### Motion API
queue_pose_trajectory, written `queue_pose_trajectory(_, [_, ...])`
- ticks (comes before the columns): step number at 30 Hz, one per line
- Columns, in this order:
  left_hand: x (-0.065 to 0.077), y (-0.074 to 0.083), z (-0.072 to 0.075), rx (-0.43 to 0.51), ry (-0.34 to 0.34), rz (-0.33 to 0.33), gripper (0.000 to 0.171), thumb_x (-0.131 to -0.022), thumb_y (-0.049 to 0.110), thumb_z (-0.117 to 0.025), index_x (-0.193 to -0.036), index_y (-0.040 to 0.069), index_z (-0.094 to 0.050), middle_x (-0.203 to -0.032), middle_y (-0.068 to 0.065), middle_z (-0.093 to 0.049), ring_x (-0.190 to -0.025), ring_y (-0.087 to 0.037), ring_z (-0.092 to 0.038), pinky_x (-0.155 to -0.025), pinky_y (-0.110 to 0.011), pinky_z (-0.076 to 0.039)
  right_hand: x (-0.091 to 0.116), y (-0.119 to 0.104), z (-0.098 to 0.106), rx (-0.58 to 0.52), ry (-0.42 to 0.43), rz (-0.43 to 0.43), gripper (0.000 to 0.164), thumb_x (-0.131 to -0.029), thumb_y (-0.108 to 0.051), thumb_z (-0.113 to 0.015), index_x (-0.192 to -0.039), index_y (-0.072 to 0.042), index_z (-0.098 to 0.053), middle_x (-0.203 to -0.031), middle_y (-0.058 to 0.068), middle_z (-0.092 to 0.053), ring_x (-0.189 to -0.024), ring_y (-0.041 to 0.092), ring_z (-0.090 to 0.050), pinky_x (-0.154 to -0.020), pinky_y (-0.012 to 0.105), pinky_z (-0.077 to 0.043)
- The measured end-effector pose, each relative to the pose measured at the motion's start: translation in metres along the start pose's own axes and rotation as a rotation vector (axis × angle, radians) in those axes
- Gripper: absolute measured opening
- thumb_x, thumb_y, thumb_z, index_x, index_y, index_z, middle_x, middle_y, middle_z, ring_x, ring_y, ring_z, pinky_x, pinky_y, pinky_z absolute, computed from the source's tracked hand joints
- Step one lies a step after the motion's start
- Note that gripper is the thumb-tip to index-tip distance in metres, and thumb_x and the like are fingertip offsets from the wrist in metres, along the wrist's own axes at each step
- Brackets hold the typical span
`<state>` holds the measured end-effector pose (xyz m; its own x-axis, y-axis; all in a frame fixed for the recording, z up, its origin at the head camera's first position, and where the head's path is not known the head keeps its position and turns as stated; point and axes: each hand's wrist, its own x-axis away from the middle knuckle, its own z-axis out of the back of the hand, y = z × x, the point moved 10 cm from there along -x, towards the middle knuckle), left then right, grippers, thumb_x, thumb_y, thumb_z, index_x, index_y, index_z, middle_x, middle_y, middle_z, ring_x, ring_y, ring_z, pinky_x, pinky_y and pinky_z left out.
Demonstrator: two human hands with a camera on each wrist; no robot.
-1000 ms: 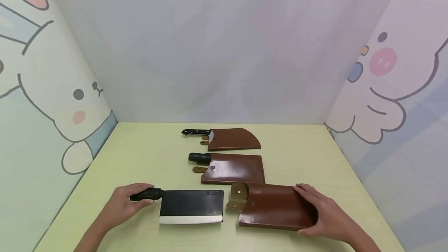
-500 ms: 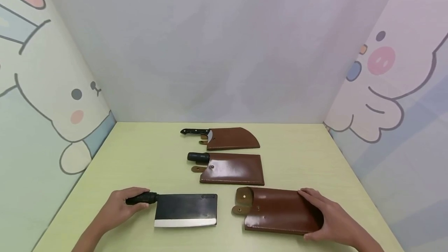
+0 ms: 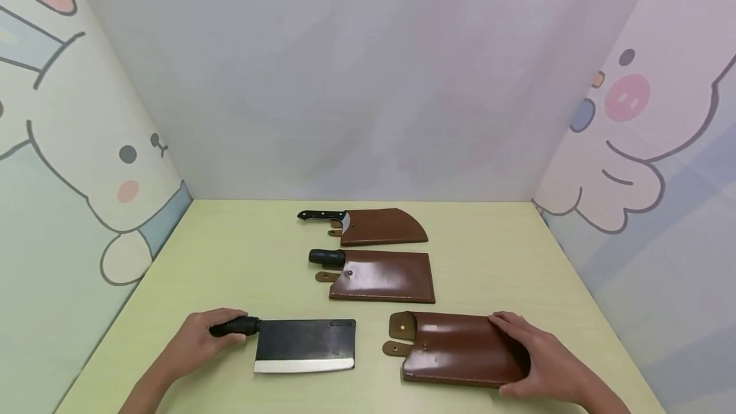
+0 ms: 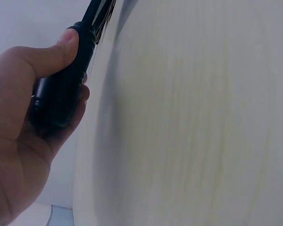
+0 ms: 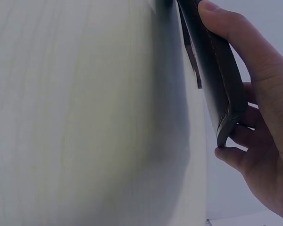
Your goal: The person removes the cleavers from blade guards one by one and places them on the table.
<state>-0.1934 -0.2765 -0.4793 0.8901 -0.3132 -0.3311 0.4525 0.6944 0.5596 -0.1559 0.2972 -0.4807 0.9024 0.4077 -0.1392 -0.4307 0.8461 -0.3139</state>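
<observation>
In the head view my left hand [image 3: 195,347] grips the black handle of a cleaver [image 3: 305,340], its dark blade pointing right with the bright edge toward me. The left wrist view shows the thumb lying along that handle [image 4: 59,94] and fingers curled around beneath. At the right, my right hand [image 3: 540,360] holds the far end of a brown leather knife sheath [image 3: 460,350] between thumb and fingers. Its mouth and two snap straps [image 3: 401,326] face the blade tip across a gap. Seen from the right wrist, the sheath's stitched edge [image 5: 221,80] stands above the table.
Behind lie two sheathed cleavers: one in a rectangular brown sheath [image 3: 385,276] with a dark round handle, and farther back one in a curved brown sheath [image 3: 382,227] with a black riveted handle. A pale yellow table [image 3: 241,254] meets walls with cartoon animals.
The cleaver has shifted left and slightly toward me with my left hand. My right hand has drawn the sheath right and nearer, so the gap between them is wider.
</observation>
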Motion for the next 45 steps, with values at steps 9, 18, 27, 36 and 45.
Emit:
queue_pose_trajectory(9, [-0.006, -0.007, -0.007, -0.104, -0.092, 0.041, 0.041, -0.076, 0.033, -0.089, -0.112, 0.016, -0.078, -0.107, 0.002, -0.077, -0.100, -0.009, -0.070, -0.080, -0.033, -0.059, -0.002, 0.007, -0.016, 0.012, -0.101, -0.038, 0.114, -0.062, -0.082, -0.078, -0.152, -0.017, -0.049, -0.150, 0.008, -0.051, -0.128, 0.034, -0.059, -0.085, 0.044, -0.058])
queue_pose_trajectory(18, [-0.006, -0.013, -0.013, -0.130, -0.144, 0.101, 0.044, -0.076, 0.038, -0.088, -0.114, 0.017, -0.078, -0.108, 0.004, -0.075, -0.098, -0.016, -0.068, -0.079, -0.034, -0.056, -0.003, 0.010, -0.025, -0.014, -0.158, -0.066, 0.117, -0.063, -0.080, -0.079, -0.156, -0.020, -0.041, -0.157, 0.011, -0.045, -0.138, 0.039, -0.050, -0.089, 0.053, -0.056])
queue_pose_trajectory(27, [-0.011, -0.007, -0.018, -0.190, -0.182, 0.106, 0.053, -0.086, 0.042, -0.081, -0.130, 0.015, -0.071, -0.117, 0.005, -0.073, -0.106, -0.023, -0.069, -0.089, -0.047, -0.055, -0.011, 0.007, -0.014, -0.027, -0.151, -0.053, 0.109, -0.068, -0.076, -0.079, -0.155, -0.018, -0.045, -0.159, 0.011, -0.042, -0.142, 0.042, -0.043, -0.091, 0.056, -0.055])
queue_pose_trajectory(36, [-0.055, 0.018, -0.035, -0.165, -0.113, 0.076, 0.053, -0.096, 0.037, -0.072, -0.141, 0.011, -0.060, -0.123, 0.000, -0.071, -0.107, -0.022, -0.069, -0.088, -0.050, -0.056, -0.041, -0.001, 0.008, -0.020, -0.086, -0.008, 0.083, -0.083, -0.064, -0.076, -0.148, -0.018, -0.055, -0.158, 0.012, -0.043, -0.138, 0.042, -0.049, -0.090, 0.058, -0.054])
queue_pose_trajectory(45, [-0.097, 0.040, -0.051, -0.095, -0.073, 0.115, 0.066, -0.093, 0.037, -0.076, -0.148, 0.009, -0.052, -0.147, -0.015, -0.056, -0.132, -0.037, -0.056, -0.104, -0.058, -0.048, -0.077, -0.016, 0.009, -0.024, -0.050, 0.052, 0.085, -0.084, -0.066, -0.074, -0.151, -0.019, -0.051, -0.161, 0.011, -0.040, -0.141, 0.039, -0.047, -0.096, 0.059, -0.051])
